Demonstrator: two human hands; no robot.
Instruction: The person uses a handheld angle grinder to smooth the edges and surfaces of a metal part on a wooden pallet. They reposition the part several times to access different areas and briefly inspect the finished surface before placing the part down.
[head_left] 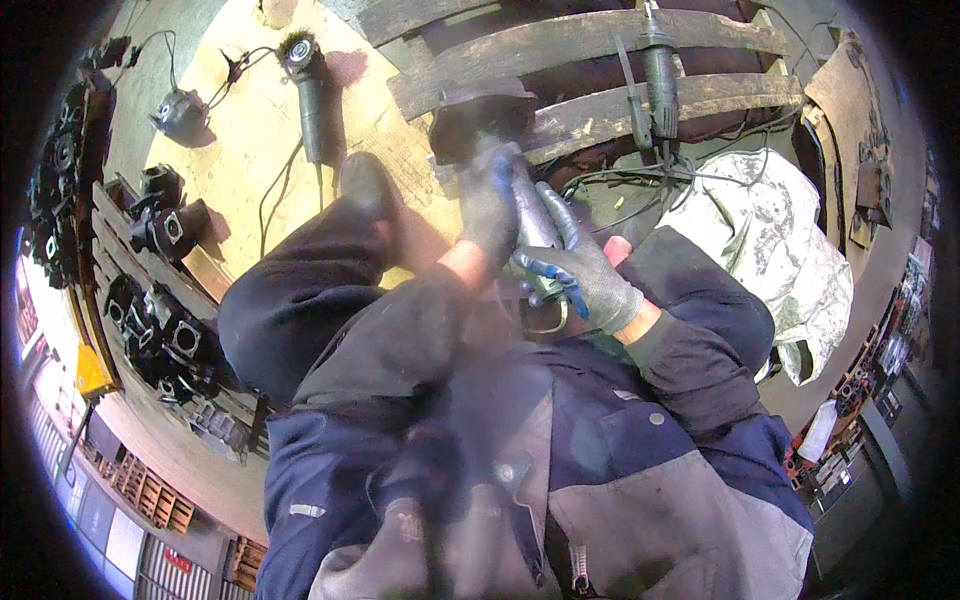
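from my end of the feed, i see two gloved hands close together at the middle of the head view, over the person's lap. the grey cylindrical tool (536,218) is between them, its length pointing away from the body. the right hand (592,278) has its fingers bent around the tool's near part, with one finger stretched along its side. the left hand (488,205) lies against the tool's far part, but a hazy patch blurs it, so i cannot tell how far its fingers are closed or what they grip. just beyond is a dark block (482,108); i cannot tell whether the tool touches it.

to the left, an angle grinder (316,105) lies on a tan sheet (372,112), its round head facing up. a small dark part (183,116) with a cable is farther left. dark metal castings (180,335) crowd the slatted wood at the left. ahead, a long slim power tool (659,85) lies across a wooden pallet (735,95), cables near its lower end. a stained white cloth (770,240) is bunched by the right knee.
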